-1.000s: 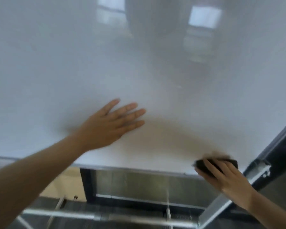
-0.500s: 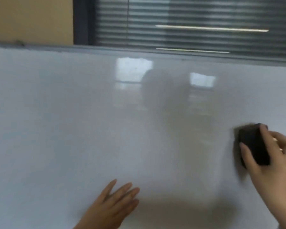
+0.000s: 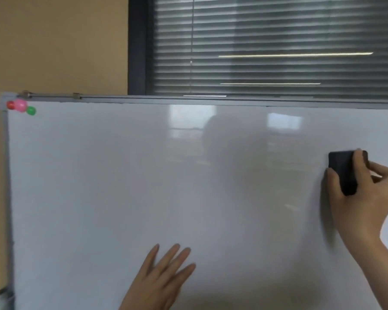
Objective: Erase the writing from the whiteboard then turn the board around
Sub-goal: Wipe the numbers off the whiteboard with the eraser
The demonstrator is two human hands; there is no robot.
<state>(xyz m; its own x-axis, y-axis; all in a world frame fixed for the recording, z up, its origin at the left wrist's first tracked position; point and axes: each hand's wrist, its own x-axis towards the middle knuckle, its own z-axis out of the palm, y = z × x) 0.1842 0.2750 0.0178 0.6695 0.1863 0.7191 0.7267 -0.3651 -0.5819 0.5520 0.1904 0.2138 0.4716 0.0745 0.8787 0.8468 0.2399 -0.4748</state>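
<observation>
White and glossy, the whiteboard (image 3: 121, 186) fills most of the head view, and no writing shows on the part in sight. Against half a second ago the view has lifted and swung left: the board's top-left corner and its grey frame (image 3: 6, 175) have come into sight, and more of the window blind (image 3: 278, 41) shows above the top edge. The eraser has stayed at the right side of the board, at about mid height, and the left hand is still flat near the bottom edge.

Counted: one board, one black eraser (image 3: 343, 173), two hands, and three round magnets in the top-left corner, namely one red magnet (image 3: 10, 105), one pink magnet (image 3: 20, 105) and one green magnet (image 3: 31, 110), clustered so that they touch. Two small metal clips (image 3: 76, 95) sit on the top rail.

The right hand (image 3: 363, 204) has its grip closed round the eraser: the thumb lies along its left edge, a finger curls over its top-right corner, and the eraser stands upright against the board above the palm. The left hand (image 3: 159, 280) lies with its grip spread, fingers straight and slightly fanned, pressed flat on the board, well apart from the eraser, down and to its left
</observation>
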